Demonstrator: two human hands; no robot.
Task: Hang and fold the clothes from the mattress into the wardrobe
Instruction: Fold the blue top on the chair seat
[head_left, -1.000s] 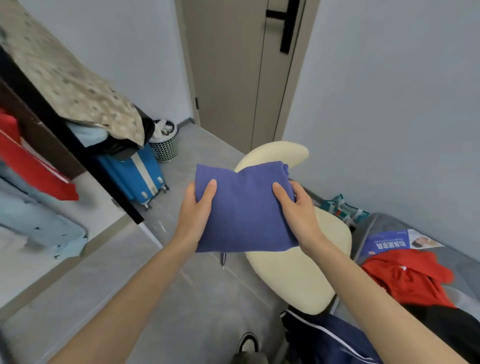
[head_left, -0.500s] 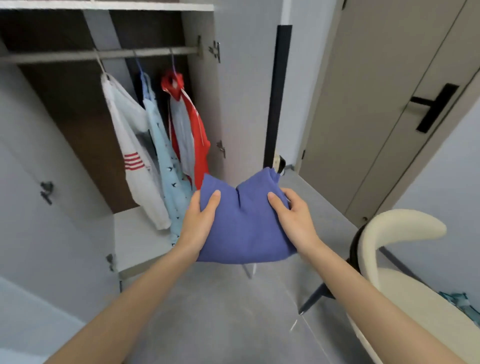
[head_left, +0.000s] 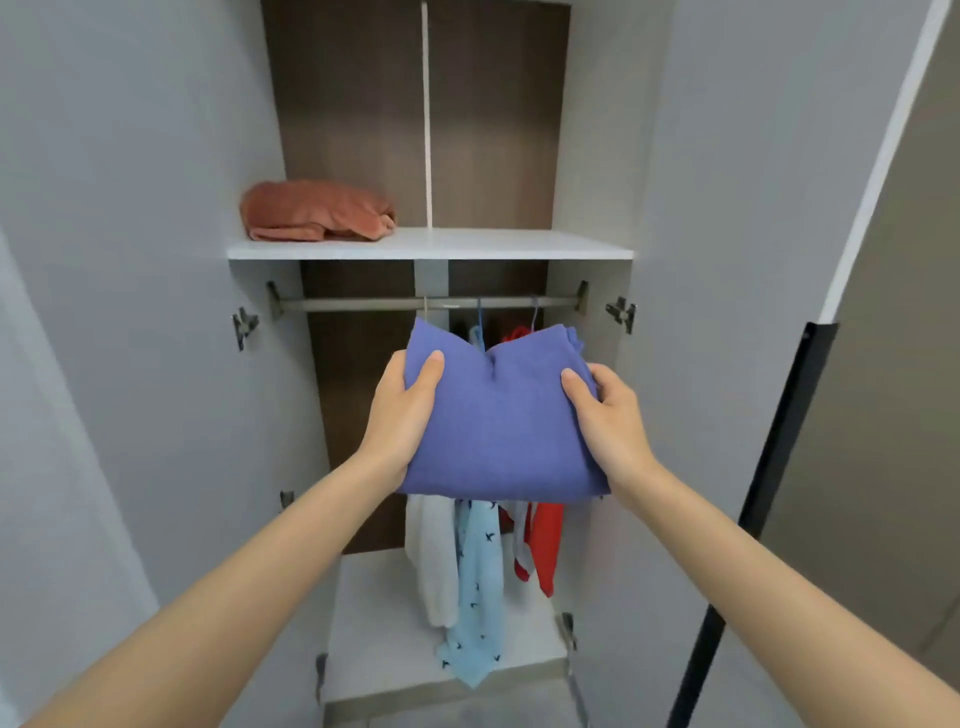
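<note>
holding folded blue garment (head_left: 501, 415) between left hand (head_left: 402, 415), right hand (head_left: 608, 415).

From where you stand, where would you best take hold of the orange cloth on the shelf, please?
The orange cloth is probably best taken from the front, fingers under its bottom fold, thumb on the rounded top: it lies soft and low at the left end of the shelf, layered edges facing forward.

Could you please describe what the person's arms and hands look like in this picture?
The left hand and right hand are bare: no gloves, rings or bracelets visible. The forearms are uncovered to the frame edge, with no sleeve, watch or marking in view.
</note>
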